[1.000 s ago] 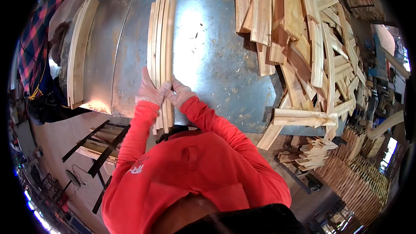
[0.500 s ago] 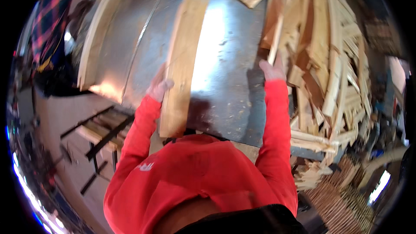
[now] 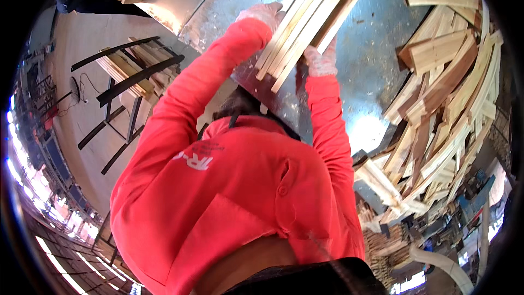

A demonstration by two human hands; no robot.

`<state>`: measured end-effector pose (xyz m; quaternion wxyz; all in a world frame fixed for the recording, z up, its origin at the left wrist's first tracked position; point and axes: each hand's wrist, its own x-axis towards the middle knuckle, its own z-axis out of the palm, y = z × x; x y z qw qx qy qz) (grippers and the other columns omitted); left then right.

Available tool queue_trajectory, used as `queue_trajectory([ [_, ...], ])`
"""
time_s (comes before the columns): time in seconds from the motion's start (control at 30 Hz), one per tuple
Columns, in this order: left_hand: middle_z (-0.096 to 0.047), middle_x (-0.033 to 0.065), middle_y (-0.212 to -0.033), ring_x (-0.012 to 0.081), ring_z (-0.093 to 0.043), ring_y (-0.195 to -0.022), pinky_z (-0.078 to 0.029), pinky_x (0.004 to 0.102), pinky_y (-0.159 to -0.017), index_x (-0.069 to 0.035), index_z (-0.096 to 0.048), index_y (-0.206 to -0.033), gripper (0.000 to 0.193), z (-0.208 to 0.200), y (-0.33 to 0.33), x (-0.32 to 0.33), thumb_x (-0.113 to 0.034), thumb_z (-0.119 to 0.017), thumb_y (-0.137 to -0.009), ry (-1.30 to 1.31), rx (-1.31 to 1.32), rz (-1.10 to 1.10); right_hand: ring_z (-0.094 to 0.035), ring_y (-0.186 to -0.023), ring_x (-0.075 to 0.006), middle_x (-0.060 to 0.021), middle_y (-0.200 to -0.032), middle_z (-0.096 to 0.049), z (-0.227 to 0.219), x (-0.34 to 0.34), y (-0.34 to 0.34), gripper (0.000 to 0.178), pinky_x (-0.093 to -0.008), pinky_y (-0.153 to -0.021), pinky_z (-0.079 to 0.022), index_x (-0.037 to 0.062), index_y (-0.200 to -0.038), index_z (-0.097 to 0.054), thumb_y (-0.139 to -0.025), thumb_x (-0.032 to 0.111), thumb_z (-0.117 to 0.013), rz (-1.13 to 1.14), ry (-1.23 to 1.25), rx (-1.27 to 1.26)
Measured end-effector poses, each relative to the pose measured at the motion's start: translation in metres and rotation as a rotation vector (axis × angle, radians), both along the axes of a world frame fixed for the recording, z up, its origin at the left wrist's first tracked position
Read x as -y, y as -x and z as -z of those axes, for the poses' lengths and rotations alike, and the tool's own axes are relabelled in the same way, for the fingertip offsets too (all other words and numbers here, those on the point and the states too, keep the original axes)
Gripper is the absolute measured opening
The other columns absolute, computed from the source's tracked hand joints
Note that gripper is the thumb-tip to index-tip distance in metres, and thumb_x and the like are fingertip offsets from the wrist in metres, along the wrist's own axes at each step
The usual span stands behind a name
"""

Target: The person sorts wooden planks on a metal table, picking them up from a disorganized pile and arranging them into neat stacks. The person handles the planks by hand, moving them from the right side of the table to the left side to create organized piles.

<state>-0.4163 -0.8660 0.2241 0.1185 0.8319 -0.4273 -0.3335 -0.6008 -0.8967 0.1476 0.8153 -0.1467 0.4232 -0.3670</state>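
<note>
**Two gloved hands hold a bundle of wooden slats at the edge of a metal bench**

Seen from above the head, a person in a red long-sleeved shirt reaches forward with both arms. The left hand (image 3: 261,15), in a pale work glove, is closed along the left side of a bundle of wooden slats (image 3: 305,19). The right hand (image 3: 321,61), also gloved, grips the bundle's near end from below. Each grip is wrapped tight on the wood, with no gap visible. The slats are long, thin and pale, stacked together and slanting from lower left to upper right over the grey metal bench (image 3: 371,71), their near ends level with its front edge.

To the right, a large loose heap of offcut slats (image 3: 442,104) lies jumbled on the bench and spills past its edge. On the floor to the left stands a black metal rack (image 3: 131,76) holding more stacked slats. No closed containers are visible.

Likely risks: the slats are only held by hand pressure, so the outer ones could slide out and fan apart. The bundle's far end could also swing into the heap and knock pieces off the bench.
</note>
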Motion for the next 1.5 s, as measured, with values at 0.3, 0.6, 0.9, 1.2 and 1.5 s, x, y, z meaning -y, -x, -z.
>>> queue_trajectory([
  [0.3,-0.065,0.0209,-0.114,0.0346,-0.062,-0.109,-0.047,0.0376,-0.093,-0.008,-0.058,-0.129,0.049,-0.007,-0.067,-0.047,-0.041,-0.057,-0.092,0.253,-0.075,-0.275,-0.06,-0.106,-0.0207,-0.0119,-0.123,-0.058,-0.034,-0.014,-0.116,0.096,-0.0281,-0.09,-0.05,0.0124,-0.154,-0.008,-0.074,-0.012,-0.056,-0.266,0.298,-0.34],
  [0.6,-0.068,0.0187,-0.108,0.033,-0.067,-0.095,-0.052,0.038,-0.086,-0.01,-0.066,-0.118,0.042,-0.028,-0.311,-0.063,-0.043,-0.058,-0.092,0.114,0.262,0.1,-0.062,-0.103,-0.0286,-0.0196,-0.12,-0.06,-0.046,-0.042,-0.332,0.102,-0.0322,-0.093,-0.047,0.0109,-0.155,-0.005,-0.073,0.007,-0.066,-0.524,0.23,-0.726],
  [0.9,-0.06,0.0279,-0.121,0.0427,-0.055,-0.116,-0.04,0.0427,-0.1,-0.004,-0.052,-0.13,0.082,-0.015,-0.435,-0.074,-0.072,-0.038,-0.088,0.064,-0.014,-0.045,-0.057,-0.115,-0.0319,-0.0236,-0.129,-0.055,-0.055,-0.058,-0.418,0.108,-0.0302,-0.102,-0.041,0.0124,-0.155,0.001,-0.071,0.006,-0.066,-0.471,0.241,-0.844],
  [1.2,-0.053,0.0126,-0.139,0.0248,-0.055,-0.122,-0.04,0.0353,-0.106,-0.012,-0.038,-0.146,0.064,-0.101,-0.339,-0.135,-0.037,-0.062,-0.092,0.417,-0.504,-0.291,-0.054,-0.113,-0.0386,-0.0287,-0.126,-0.049,-0.118,-0.113,-0.318,0.075,-0.0444,-0.092,-0.05,0.0045,-0.148,-0.023,-0.082,0.002,-0.058,-0.239,0.728,-0.827],
  [1.5,-0.059,0.016,-0.122,0.0276,-0.06,-0.107,-0.05,0.0381,-0.093,0.003,-0.044,-0.134,0.056,-0.097,-0.168,-0.335,-0.02,-0.065,-0.087,1.218,-0.705,-1.009,-0.05,-0.123,-0.0408,-0.0247,-0.133,-0.051,-0.142,-0.204,-0.249,0.075,-0.0448,-0.104,-0.042,-0.0003,-0.136,-0.046,-0.075,0.033,-0.077,-1.086,1.675,-0.096],
])
